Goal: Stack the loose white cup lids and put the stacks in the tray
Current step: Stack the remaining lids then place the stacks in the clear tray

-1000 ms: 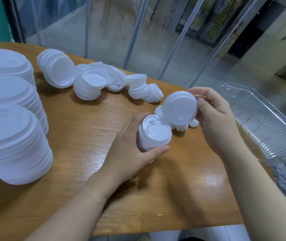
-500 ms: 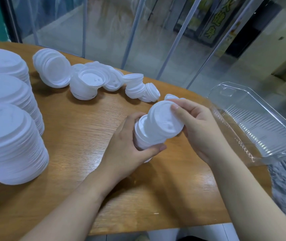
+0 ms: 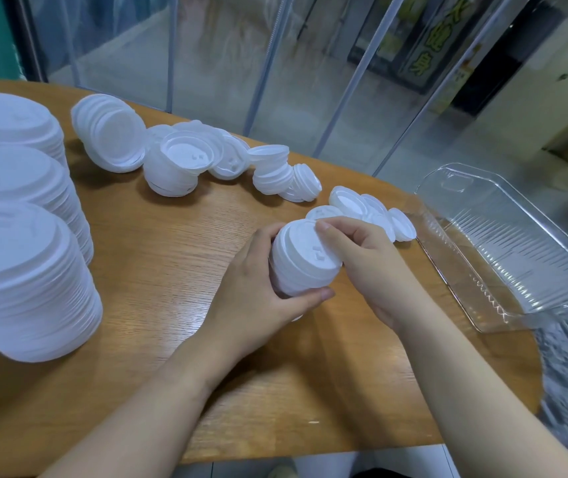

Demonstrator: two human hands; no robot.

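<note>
Lid stack [image 3: 301, 262] — tilted, top toward camera

Left hand [image 3: 258, 288] gripping lid stack [image 3: 301, 267], right hand [image 3: 362, 257] on top, clear tray [image 3: 503, 243] beside

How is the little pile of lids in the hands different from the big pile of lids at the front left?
The little pile is tilted and held off the table by both hands; the big pile stands upright on the table, untouched. The little pile has narrow lids and few of them; the big pile has wide lids and many more. Both are white, nested cup lids.
</note>
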